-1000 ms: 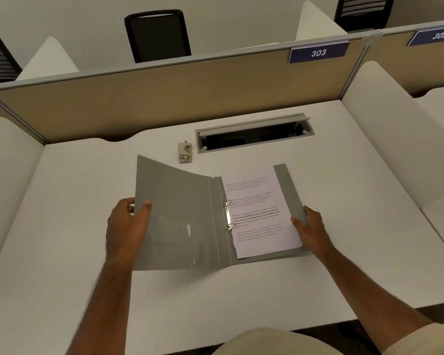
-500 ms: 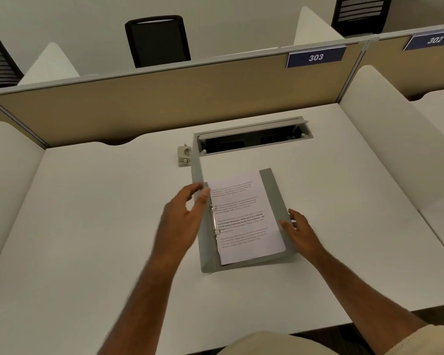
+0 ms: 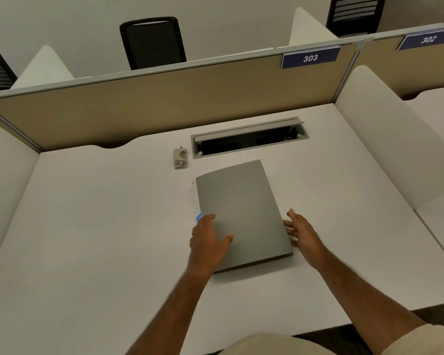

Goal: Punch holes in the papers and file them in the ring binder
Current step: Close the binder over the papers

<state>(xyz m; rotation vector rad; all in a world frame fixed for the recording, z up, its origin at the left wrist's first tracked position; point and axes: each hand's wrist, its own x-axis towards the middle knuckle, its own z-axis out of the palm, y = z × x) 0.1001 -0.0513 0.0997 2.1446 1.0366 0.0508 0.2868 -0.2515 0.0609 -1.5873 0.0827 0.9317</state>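
The grey ring binder (image 3: 241, 208) lies closed and flat on the white desk (image 3: 87, 226), its spine with a white and blue label on the left. The papers are hidden inside it. My left hand (image 3: 209, 239) rests flat on the cover near the spine, fingers straight. My right hand (image 3: 301, 233) is at the binder's right edge with fingers spread, touching the edge. A small beige hole punch (image 3: 180, 158) stands on the desk behind the binder, to its left.
A grey cable tray (image 3: 249, 137) with its lid raised is set into the desk behind the binder. A beige partition (image 3: 164, 103) with the sign 303 closes the back. White side dividers (image 3: 385, 139) flank the desk. Black chairs stand beyond.
My left hand swung the front cover over from the left and shut the binder, covering the printed papers. My right hand stayed at the right edge.
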